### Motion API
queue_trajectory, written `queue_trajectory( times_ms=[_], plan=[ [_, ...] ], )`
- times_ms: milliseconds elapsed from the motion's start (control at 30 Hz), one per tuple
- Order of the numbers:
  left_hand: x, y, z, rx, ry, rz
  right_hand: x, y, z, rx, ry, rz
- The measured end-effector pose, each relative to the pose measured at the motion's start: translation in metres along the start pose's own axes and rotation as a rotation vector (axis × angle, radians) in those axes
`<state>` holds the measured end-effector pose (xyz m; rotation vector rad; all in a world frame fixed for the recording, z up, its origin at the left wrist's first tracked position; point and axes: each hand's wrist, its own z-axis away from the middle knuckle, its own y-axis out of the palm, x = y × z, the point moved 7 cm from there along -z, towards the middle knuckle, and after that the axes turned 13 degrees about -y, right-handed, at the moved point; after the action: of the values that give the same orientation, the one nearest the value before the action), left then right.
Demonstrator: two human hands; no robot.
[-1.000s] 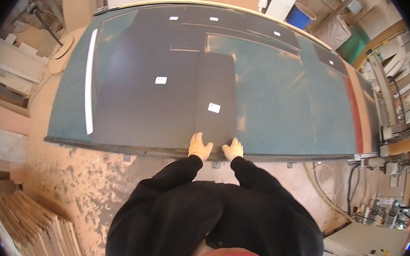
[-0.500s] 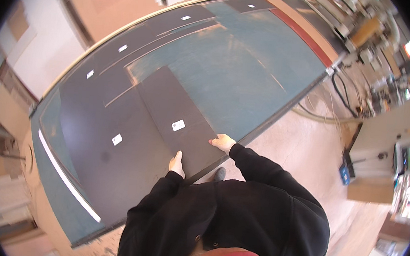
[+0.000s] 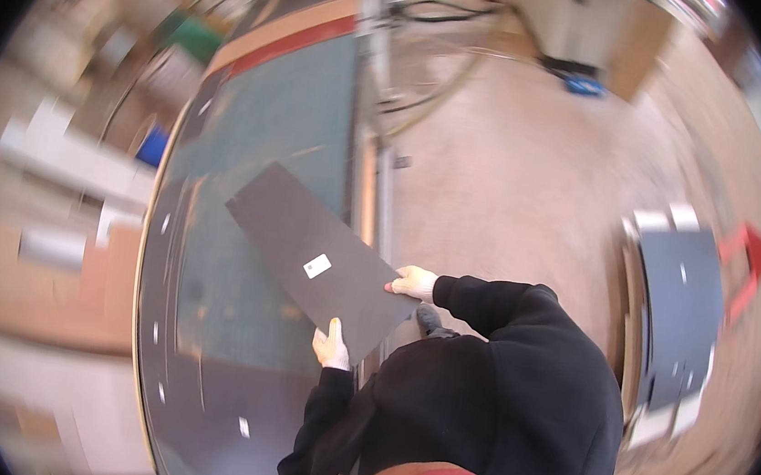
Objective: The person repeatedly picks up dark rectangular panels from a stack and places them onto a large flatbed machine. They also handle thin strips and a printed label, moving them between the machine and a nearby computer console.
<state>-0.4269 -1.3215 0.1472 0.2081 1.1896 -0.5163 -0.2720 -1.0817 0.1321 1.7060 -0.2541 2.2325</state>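
- Left hand and right hand, gloved, grasp opposite long edges of a dark panel, fingers partly hidden.
- The panel is above the teal table; contact unclear.
- Rightward, stacked boards.
- Farther left, a blurred blue bin, contents indiscernible.

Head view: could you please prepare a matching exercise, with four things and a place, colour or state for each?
Things
1. Held panel
2. Panel's label
3. Right hand
4. Red strip

Descriptions
A. lying across the table
B. gloved, at the panel's right edge
C. white
D. dark grey-brown

Pairs: 1-D, 2-C, 3-B, 4-A
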Motion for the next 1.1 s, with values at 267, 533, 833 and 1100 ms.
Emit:
queue_trajectory(
  times_ms=[267,533,833,1100],
  plan=[
    [0.019,0.247,0.136,0.503,0.668,-0.803,-0.115,-0.121,0.307,-1.101,-0.020,0.051],
    [0.163,0.364,0.216,1.083,-0.165,-0.596,-0.333,-0.133,0.666,-1.773,0.449,-0.101],
    [0.336,0.180,0.249,0.769,-0.120,-1.965,-0.475,-0.073,1.020,-2.205,1.167,-0.288],
    [0.392,0.378,0.471,0.787,-0.306,-1.779,-0.629,-0.220,1.268,-2.200,1.316,-0.342]
  ],
)
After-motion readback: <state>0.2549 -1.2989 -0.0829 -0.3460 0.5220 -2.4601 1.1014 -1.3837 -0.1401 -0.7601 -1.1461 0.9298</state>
